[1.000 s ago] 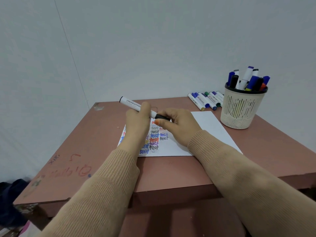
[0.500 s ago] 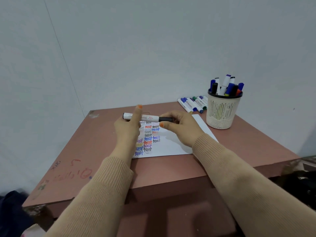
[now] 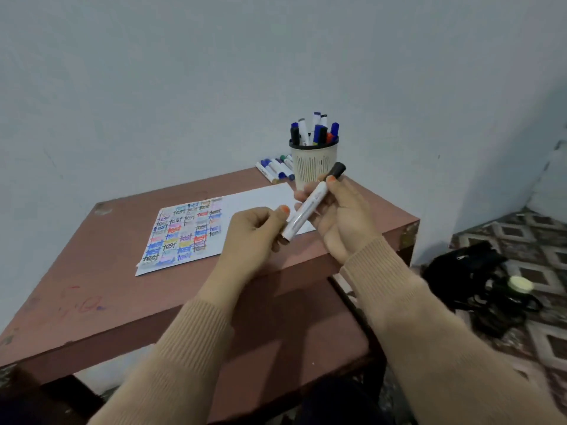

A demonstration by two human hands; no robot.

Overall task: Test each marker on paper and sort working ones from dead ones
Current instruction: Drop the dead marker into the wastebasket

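Observation:
A white marker with a black cap (image 3: pixel 310 204) is held slanted above the table's right part, cap end up toward the cup. My right hand (image 3: pixel 340 216) grips its upper half near the cap. My left hand (image 3: pixel 254 234) pinches its lower end with thumb and curled fingers. The white paper (image 3: pixel 190 231) lies flat on the table, its left half covered with coloured "test" words. A cream mesh cup (image 3: pixel 313 164) at the back right holds several markers. A row of several capped markers (image 3: pixel 274 168) lies just left of the cup.
The brown table (image 3: pixel 92 271) stands against a pale wall; its right edge is under my hands. To the right, on a patterned floor, lies a black bag (image 3: pixel 478 277). Scribbles mark the table's front left.
The marker went from level over the paper to slanted, and both hands moved right with it, off the paper. My view swung to the right, showing the floor and bag.

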